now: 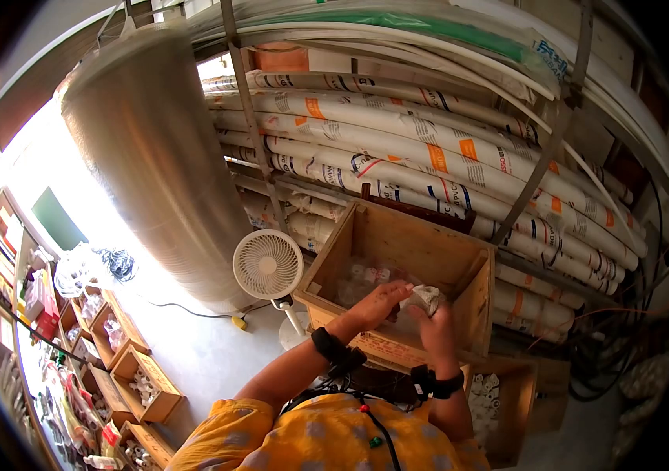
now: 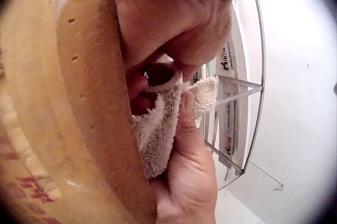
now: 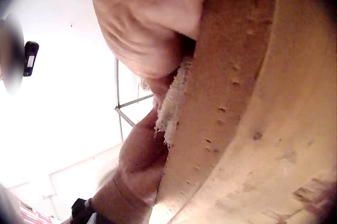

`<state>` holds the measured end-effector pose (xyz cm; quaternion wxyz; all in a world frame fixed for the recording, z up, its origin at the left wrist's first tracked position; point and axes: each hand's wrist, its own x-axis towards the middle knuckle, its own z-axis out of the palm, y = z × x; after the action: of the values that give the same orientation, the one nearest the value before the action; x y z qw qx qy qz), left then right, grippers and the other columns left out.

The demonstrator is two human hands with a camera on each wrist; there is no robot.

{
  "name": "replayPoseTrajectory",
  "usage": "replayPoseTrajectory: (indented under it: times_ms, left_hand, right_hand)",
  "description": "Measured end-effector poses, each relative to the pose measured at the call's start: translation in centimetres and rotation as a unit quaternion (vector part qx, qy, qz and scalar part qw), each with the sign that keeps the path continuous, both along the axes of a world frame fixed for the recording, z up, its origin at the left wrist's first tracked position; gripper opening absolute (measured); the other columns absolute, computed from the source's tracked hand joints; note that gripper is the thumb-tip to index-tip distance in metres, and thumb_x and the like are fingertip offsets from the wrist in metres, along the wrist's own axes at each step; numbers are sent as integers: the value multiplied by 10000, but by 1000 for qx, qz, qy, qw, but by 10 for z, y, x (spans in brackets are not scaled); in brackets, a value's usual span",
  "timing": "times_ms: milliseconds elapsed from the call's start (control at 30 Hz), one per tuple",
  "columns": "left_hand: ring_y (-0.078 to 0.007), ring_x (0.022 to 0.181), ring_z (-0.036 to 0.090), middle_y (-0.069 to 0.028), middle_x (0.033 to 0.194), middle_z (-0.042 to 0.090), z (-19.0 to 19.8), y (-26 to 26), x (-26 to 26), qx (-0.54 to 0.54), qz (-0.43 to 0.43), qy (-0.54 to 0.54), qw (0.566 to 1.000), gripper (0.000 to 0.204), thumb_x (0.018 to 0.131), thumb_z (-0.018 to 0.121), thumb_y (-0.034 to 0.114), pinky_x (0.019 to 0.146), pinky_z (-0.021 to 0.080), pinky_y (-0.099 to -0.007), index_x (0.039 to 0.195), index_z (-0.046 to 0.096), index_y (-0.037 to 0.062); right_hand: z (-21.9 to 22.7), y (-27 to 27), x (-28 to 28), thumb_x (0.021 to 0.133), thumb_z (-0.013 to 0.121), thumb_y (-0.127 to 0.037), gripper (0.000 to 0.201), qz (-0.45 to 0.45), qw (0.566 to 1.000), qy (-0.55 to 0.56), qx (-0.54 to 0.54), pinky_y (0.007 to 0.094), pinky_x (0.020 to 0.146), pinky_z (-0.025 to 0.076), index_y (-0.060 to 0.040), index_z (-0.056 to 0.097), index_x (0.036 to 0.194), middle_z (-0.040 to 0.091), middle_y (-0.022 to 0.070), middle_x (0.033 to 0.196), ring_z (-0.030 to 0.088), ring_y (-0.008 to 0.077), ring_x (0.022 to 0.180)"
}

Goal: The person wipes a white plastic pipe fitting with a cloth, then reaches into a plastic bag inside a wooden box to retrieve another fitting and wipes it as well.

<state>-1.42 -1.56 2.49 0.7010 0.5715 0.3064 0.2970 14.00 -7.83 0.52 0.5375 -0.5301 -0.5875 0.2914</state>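
Observation:
Over the near side of a wooden box (image 1: pixel 401 349), my two hands are close together. My left hand (image 1: pixel 381 304) holds a small white pipe fitting (image 2: pixel 169 84), whose dark round opening faces the left wrist view. A pale, rough terry cloth (image 1: pixel 427 298) is gripped by my right hand (image 1: pixel 436 328) and lies against the fitting. In the left wrist view, the right thumb (image 2: pixel 187 116) presses on the cloth. The box edge hides part of the cloth and fingers in the right wrist view. Inside the box lie clear plastic bags with white fittings (image 1: pixel 370 274).
A white fan (image 1: pixel 268 264) stands left of the box. Behind it, long wrapped pipes (image 1: pixel 397 145) lie on a metal rack (image 1: pixel 244 102). Another wooden box with white fittings (image 1: pixel 485 396) sits at lower right. More boxes (image 1: pixel 146 385) line the left, near a large wrapped roll (image 1: pixel 158 165).

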Motion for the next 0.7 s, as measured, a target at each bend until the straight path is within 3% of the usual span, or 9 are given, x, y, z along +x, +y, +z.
replayPoseTrajectory:
  times_ms: [167,267,367,467,700]
  left_hand:
    - [-66,549,378,27,648,413,-3,2,1,-11,-8,-16,1000,336,926,500,394,503,331,-221,949,543,61]
    - [-63,636,437,34,770,491,-14,7,4,17,-61,-1,998,362,941,474,374,550,385,-215,1119,543,66]
    - [-57,660,437,41,801,499,-23,13,3,11,-87,1,996,363,937,485,378,566,385,-205,1126,546,74]
    - [-59,607,395,37,697,432,-9,5,4,27,-45,-10,999,343,924,513,381,524,348,-221,1036,554,59]
    - [-60,605,393,37,701,431,0,0,-1,-31,-21,-21,999,325,922,517,372,530,354,-214,1057,549,78]
  right_hand:
    - [4,-2,-3,884,610,-264,308,-21,999,-12,34,311,745,454,-14,560,1058,622,94,895,581,193,813]
    - [6,-4,-5,896,594,-275,308,-38,999,11,27,310,721,459,-13,561,1055,625,88,869,589,192,783]
    - [14,-8,-5,909,576,-273,300,-49,998,36,-30,308,712,460,-11,562,1055,634,85,869,597,186,780]
    - [10,-4,-4,894,597,-254,297,-43,999,7,12,305,714,461,-7,561,1055,644,96,882,607,186,797]
    - [-3,2,-3,862,636,-234,307,-14,999,14,36,309,731,466,-10,561,1058,643,118,917,613,207,824]
